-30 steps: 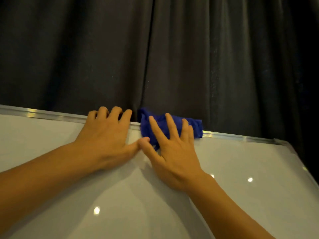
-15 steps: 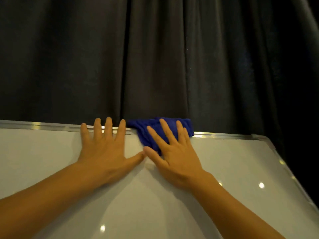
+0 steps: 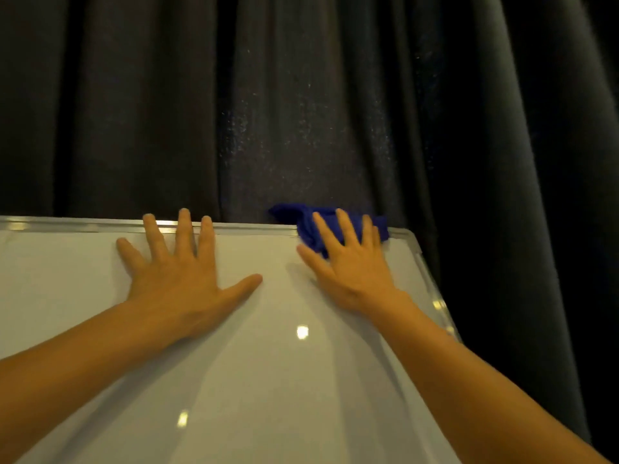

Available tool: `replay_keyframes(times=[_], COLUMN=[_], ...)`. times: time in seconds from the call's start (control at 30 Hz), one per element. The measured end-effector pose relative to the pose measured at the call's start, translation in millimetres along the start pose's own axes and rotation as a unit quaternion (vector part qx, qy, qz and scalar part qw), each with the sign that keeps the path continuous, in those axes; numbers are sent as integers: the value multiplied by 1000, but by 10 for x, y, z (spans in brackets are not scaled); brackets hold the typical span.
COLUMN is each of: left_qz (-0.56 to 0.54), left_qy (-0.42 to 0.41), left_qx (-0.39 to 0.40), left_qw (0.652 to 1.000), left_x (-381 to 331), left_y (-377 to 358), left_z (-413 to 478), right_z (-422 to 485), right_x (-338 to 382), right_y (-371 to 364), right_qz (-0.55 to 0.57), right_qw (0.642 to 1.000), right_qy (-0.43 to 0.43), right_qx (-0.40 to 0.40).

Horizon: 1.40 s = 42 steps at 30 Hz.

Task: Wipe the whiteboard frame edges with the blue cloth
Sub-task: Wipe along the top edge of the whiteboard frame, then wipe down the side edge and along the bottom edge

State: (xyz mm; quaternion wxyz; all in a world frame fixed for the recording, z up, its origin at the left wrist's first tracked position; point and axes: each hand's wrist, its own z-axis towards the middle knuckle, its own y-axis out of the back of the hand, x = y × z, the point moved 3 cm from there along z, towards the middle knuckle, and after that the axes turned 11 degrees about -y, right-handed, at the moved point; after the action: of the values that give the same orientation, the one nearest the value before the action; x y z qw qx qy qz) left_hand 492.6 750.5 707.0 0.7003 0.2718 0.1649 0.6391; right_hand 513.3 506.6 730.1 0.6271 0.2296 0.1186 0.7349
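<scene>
A white whiteboard [image 3: 268, 380] with a silver metal frame [image 3: 83, 225] fills the lower part of the head view. A bunched blue cloth [image 3: 303, 219] lies over the top frame edge, close to the board's upper right corner. My right hand [image 3: 351, 269] lies flat on the cloth, fingers spread, pressing it against the frame. My left hand [image 3: 181, 276] rests flat on the board further left, fingers apart, with its fingertips touching the top frame and holding nothing.
A dark pleated curtain [image 3: 301, 95] hangs right behind the board. The frame's rounded upper right corner [image 3: 410, 234] is just right of the cloth, and the right frame edge [image 3: 435, 296] runs down from it.
My right hand has slid the blue cloth rightward along the top frame towards the corner. The two hands, which touched at the thumbs, are now well apart.
</scene>
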Motion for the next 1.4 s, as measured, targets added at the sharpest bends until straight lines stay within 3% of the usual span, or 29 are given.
replay_keyframes(times=[0.07, 0.1, 0.23, 0.43, 0.57, 0.7, 0.83, 0.97, 1.07, 1.17, 1.3, 1.4], left_qz=[-1, 1, 14, 7, -10, 4, -2, -30, -30, -21, 2, -2], left_qy=[-12, -15, -31, -110, -150, -258, -290, -323, -360, -368, -378, -390], left_qx=[2, 4, 13, -1, 2, -5, -15, -37, -48, -47, -38, -29], left_qw=[1000, 1000, 999, 994, 989, 966, 957, 945, 931, 928, 925, 920], left_x=[-97, -186, -732, -1212, -1606, -2005, -2194, -2270, -2307, -2355, -2401, -2470], left_y=[28, 38, 48, -88, -131, -230, -219, -246, -290, -374, -456, -498], left_z=[28, 54, 162, 119, 96, -115, -250, -313, -428, -583, -729, -818], right_z=[-32, -74, -224, -143, -418, -903, -1243, -1207, -1180, -1466, -2422, -3299], right_x=[-312, -258, 129, -996, -1144, -1517, -1644, -1429, -1286, -1279, -1330, -1293], right_y=[94, 79, -1, 277, 272, 377, 543, 672, 750, 728, 577, 457], right_qz=[0, 10, 31, 10, 64, 116, 174, 127, 131, 127, 110, 106], right_qw=[998, 998, 995, 997, 992, 975, 964, 974, 979, 975, 973, 958], right_qy=[-62, -51, 94, -83, -106, -190, -201, -175, -151, -181, -194, -261], right_qx=[22, 28, 35, 5, -2, 23, -10, -65, -34, 13, 63, 63])
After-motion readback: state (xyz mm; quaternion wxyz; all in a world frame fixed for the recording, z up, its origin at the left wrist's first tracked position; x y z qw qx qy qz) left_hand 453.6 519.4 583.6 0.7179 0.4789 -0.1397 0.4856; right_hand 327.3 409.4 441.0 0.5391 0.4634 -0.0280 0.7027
